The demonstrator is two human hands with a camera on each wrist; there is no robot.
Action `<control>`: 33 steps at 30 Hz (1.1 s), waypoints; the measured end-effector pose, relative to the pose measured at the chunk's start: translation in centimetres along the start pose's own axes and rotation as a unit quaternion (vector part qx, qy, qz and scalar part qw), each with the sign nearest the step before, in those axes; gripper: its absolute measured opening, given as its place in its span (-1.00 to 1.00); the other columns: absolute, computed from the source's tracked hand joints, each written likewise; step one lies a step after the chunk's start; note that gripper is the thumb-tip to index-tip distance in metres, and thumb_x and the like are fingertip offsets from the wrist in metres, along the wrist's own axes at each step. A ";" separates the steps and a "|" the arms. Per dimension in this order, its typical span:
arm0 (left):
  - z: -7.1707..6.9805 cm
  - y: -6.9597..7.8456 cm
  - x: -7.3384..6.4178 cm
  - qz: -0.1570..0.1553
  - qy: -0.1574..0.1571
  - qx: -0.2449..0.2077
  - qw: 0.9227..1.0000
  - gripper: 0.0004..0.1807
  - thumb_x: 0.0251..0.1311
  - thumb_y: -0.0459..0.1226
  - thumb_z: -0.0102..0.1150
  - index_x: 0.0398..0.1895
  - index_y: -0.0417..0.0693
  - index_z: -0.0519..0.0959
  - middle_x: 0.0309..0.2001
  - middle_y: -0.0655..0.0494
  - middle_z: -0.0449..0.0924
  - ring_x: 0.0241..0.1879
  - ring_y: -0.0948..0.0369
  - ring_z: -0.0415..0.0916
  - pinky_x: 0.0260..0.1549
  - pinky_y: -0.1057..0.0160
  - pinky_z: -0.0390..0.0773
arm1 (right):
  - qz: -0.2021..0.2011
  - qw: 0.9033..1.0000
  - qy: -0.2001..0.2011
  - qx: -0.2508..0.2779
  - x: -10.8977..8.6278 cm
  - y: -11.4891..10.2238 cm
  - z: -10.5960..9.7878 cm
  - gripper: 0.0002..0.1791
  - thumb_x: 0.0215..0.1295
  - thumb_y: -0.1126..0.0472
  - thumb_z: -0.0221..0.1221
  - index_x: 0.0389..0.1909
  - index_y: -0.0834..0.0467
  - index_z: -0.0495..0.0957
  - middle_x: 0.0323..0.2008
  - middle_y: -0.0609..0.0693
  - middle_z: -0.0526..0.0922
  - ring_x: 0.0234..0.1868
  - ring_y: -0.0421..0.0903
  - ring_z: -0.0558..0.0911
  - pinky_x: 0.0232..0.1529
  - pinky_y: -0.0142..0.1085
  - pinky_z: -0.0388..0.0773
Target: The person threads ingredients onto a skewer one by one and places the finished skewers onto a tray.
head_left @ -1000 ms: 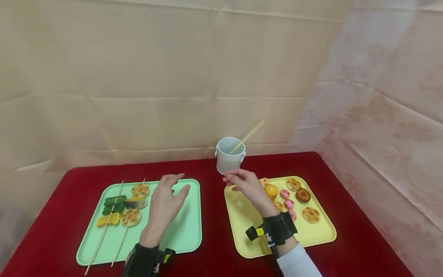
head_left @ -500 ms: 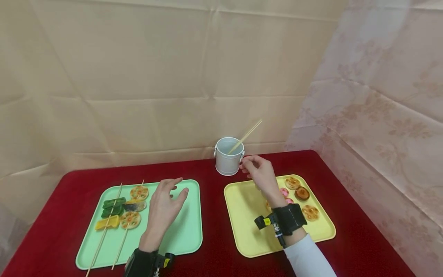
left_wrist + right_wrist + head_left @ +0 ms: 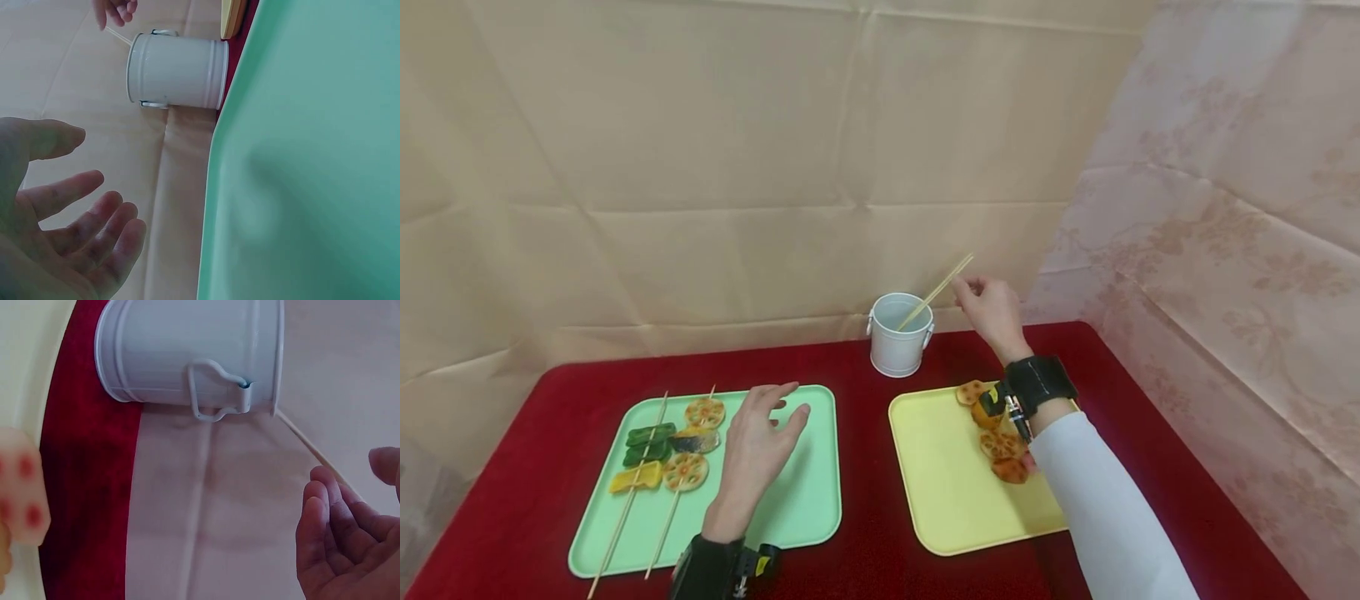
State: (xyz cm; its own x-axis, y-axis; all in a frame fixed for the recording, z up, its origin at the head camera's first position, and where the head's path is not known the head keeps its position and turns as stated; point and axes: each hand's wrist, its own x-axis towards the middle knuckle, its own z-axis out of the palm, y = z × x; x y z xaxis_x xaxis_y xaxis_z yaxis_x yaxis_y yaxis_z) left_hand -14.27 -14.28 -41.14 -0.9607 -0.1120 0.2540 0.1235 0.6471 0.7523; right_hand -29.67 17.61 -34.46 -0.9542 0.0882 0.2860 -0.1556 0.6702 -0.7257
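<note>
My left hand [image 3: 756,454] hovers over the green tray [image 3: 797,500], fingers loosely bent and thumb apart, with nothing in it. In the left wrist view the palm of the left hand [image 3: 75,219] shows no object. My right hand [image 3: 994,315] is beside the upper end of the bamboo skewers [image 3: 942,285], which lean out of a small white bucket [image 3: 897,350]. In the right wrist view a skewer [image 3: 312,449] runs behind the fingers of the right hand [image 3: 350,537], while the thumb stands apart from it.
On the green tray lie a skewer with green pieces [image 3: 647,452] and a yellow piece [image 3: 636,477], and another with lotus root slices [image 3: 685,472] and a fish-like piece [image 3: 695,440]. The yellow tray [image 3: 955,500] bears lotus slices [image 3: 1000,445] and other food pieces, partly behind the right arm.
My right hand has moved up and to the right, from in front of the bucket to the skewers' upper end. The left hand has stayed over the green tray.
</note>
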 end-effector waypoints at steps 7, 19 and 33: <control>-0.1 0.1 -0.3 -0.007 0.000 -0.005 1.000 -0.55 0.35 -0.22 0.32 0.25 -0.18 0.63 0.16 -0.14 0.56 0.08 -0.07 0.61 -0.03 -0.07 0.63 | 0.026 0.999 -0.023 0.001 1.3 -0.3 0.4 -0.56 0.57 0.01 0.08 -0.12 0.31 0.73 -0.23 0.24 0.76 -0.22 0.10 0.59 -0.30 -0.21 0.42; -0.1 0.4 -0.6 -0.009 -0.004 -0.008 1.000 -0.56 0.37 -0.23 0.30 0.26 -0.20 0.62 0.17 -0.16 0.56 0.08 -0.07 0.61 -0.02 -0.06 0.65 | 0.005 0.997 0.067 0.049 0.3 -0.2 -1.4 -0.63 0.46 0.07 0.08 -0.15 0.29 0.69 -0.26 0.20 0.76 -0.29 0.04 0.60 -0.37 -0.29 0.44; -0.4 0.3 0.0 -0.004 0.002 -0.009 1.000 -0.58 0.37 -0.24 0.30 0.25 -0.19 0.63 0.18 -0.16 0.55 0.07 -0.08 0.62 -0.05 -0.06 0.66 | -0.034 0.961 0.155 0.228 -6.5 -2.0 -4.8 -0.86 0.46 0.19 0.15 -0.14 0.20 0.55 -0.31 -0.05 0.72 -0.28 -0.11 0.67 -0.14 -0.41 0.60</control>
State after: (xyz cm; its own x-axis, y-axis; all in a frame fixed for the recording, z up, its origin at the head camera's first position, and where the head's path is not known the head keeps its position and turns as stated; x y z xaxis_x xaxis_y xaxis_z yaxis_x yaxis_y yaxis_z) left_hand -14.17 -14.37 -40.61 -0.9605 -0.1202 0.2509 0.1208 0.6320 0.7655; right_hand -21.91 19.16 -31.87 -0.8268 0.3191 0.4633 -0.3776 0.2957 -0.8775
